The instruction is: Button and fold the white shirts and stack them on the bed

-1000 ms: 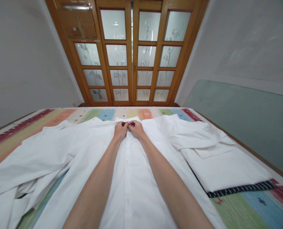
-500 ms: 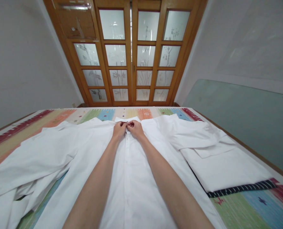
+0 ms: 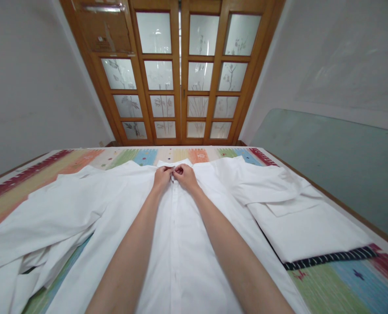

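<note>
A white button-front shirt (image 3: pixel 194 244) lies spread face up, its collar at the far end and its sleeves out to both sides. Just below the collar (image 3: pixel 184 163), my left hand (image 3: pixel 163 178) pinches the front edge of the shirt. Close against it, my right hand (image 3: pixel 185 176) is closed in a pinch on the same spot of the placket. The fingertips of both hands meet there; any button between them is too small to make out. Down from my hands, the placket (image 3: pixel 175 244) runs straight toward me between my forearms.
Under the shirt is a colourful striped cloth (image 3: pixel 341 279) covering the table. To the right, folded white clothing (image 3: pixel 314 231) lies over a dark striped piece (image 3: pixel 331 258), partly beneath the sleeve. Wooden glass-paned doors (image 3: pixel 181 74) stand beyond, and a pale green panel (image 3: pixel 328 161) leans at right.
My left hand has shifted very slightly left, and the fingers of both hands have moved a little at the collar. The shirt lies as before.
</note>
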Tool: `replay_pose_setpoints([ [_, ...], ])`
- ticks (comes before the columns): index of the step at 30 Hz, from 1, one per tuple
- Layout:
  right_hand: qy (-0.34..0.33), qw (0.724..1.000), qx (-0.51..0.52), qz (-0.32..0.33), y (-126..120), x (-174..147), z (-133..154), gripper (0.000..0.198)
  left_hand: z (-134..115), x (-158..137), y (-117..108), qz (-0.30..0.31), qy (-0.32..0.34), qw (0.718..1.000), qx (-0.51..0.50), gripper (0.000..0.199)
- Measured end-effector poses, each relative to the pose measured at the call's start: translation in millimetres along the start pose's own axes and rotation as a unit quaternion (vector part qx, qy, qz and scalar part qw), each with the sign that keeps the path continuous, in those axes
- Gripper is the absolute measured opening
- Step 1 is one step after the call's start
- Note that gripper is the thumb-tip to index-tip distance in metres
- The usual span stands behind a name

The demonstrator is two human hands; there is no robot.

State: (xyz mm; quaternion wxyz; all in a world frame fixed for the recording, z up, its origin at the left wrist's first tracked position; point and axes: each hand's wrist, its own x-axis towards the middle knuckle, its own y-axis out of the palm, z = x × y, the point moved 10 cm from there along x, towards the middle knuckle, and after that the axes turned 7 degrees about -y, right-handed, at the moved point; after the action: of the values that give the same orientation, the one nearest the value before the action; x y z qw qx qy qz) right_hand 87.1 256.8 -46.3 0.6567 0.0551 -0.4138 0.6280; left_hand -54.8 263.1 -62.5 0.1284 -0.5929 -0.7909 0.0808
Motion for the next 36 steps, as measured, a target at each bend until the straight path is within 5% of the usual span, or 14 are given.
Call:
replay_pose_setpoints([
  [28,0.007,0.996,-0.092,0.014,-0.5,-0.8,-2.3,0.005,-4.3,-6.4,1.8,0.002,0.012,1.000,0.026,0.017],
  [36,0.063,0.964,-0.258,0.023,-9.1,-7.5,-0.7,0.017,-26.7,-25.2,-17.1,-0.141,0.114,0.963,0.201,0.011],
])
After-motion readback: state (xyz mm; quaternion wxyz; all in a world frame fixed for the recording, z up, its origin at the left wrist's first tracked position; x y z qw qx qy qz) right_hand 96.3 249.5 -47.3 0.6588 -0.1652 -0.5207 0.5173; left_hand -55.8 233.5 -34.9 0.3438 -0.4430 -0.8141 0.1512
